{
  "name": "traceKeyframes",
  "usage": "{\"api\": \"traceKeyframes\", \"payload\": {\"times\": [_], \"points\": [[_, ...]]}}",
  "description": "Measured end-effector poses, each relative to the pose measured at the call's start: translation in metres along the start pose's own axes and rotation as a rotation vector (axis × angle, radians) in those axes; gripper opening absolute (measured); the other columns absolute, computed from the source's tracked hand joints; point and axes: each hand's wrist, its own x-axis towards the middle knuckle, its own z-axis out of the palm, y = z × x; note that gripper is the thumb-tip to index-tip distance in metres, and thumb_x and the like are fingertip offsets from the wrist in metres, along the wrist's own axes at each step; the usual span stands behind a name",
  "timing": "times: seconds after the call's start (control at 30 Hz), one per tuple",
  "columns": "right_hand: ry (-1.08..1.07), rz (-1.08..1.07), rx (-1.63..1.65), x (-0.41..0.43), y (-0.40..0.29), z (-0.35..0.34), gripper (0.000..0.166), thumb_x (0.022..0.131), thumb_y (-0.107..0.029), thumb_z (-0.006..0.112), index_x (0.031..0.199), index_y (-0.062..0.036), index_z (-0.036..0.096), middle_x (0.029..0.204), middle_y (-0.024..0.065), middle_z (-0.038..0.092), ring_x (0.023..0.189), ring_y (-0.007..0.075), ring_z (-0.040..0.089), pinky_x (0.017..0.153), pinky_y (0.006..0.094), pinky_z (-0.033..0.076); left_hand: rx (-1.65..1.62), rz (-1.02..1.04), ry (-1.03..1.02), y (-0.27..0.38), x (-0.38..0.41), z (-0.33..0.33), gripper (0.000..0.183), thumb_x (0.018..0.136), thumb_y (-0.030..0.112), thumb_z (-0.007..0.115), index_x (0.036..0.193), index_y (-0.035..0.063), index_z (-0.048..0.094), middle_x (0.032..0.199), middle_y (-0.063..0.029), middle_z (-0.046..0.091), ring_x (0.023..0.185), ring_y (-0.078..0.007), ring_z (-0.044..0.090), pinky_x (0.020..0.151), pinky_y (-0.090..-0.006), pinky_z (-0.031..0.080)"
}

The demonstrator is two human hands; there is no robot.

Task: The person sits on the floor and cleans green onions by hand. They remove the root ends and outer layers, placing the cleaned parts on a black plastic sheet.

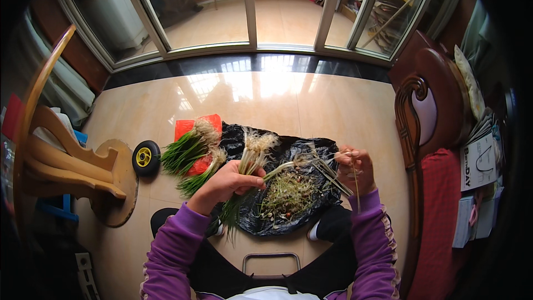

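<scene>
My left hand [227,183] grips a bunch of scallions [254,150], their whitish roots pointing away from me and green leaves hanging below. Between its thumb and forefinger a single scallion stalk [279,171] juts out to the right. My right hand [357,168] pinches a thin, dry, yellowish strand [355,187] that dangles towards my sleeve. Under both hands spreads a black plastic bag [245,225], bearing a heap of green and pale trimmings [287,198]. Dry greyish stalks [331,173] lie across its right side. To the left, rooted scallion bundles [183,150] rest on a red plastic bag [183,127].
A black wheel with a yellow hub [144,158] stands left, beside a round wooden base [120,200]. Carved wooden seating [410,133] with a red checked cover [439,216] lines the right. Framed glass doors [250,16] close the far side. A metal bar [270,255] sits between my legs.
</scene>
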Motion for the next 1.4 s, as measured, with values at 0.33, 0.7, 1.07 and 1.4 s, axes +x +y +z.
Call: {"api": "traceKeyframes", "payload": {"times": [0.33,0.7,1.07,1.4], "points": [[0.371,-0.007,-1.039,0.009,0.027,-0.002,0.021,0.074,-0.009,0.059,0.094,-0.0038,0.052,0.077,0.0067,0.058,0.053,0.0078,0.051,0.04,0.0187,0.036,-0.014,0.006,0.023,-0.002,-0.001,-0.002,0.017,0.074,0.009,0.063,0.088,0.0042,0.055,0.073,-0.0053,0.062,0.045,-0.0019,0.038,0.038,-0.0151,0.026],[0.264,0.058,-1.209,0.023,0.07,0.019,0.027,0.075,-0.016,0.064,0.098,-0.0022,0.058,0.077,0.0052,0.062,0.058,0.0089,0.055,0.051,0.0206,0.043,-0.198,-0.057,-0.032,-0.019,0.015,0.011,0.017,0.075,0.009,0.061,0.09,0.0062,0.053,0.076,-0.0033,0.061,0.044,0.0002,0.034,0.036,-0.0132,0.022],[0.228,-0.124,-1.204,0.033,0.077,0.021,0.012,0.078,-0.013,0.061,0.079,-0.0014,0.06,0.06,-0.0022,0.053,0.048,0.0029,0.044,0.042,0.0175,0.034,0.043,0.023,-0.021,-0.023,0.021,0.03,0.017,0.076,0.015,0.062,0.09,0.0061,0.058,0.073,-0.0024,0.061,0.044,-0.0008,0.037,0.037,-0.0149,0.025],[0.214,0.099,-1.119,0.028,0.06,0.025,0.013,0.078,-0.015,0.061,0.079,-0.0021,0.059,0.061,-0.0017,0.053,0.05,0.0028,0.045,0.044,0.0168,0.035,0.126,0.074,-0.036,-0.021,0.022,0.034,0.015,0.079,0.018,0.059,0.089,0.0068,0.061,0.071,-0.0011,0.062,0.044,-0.0015,0.038,0.038,-0.0161,0.027]]}}
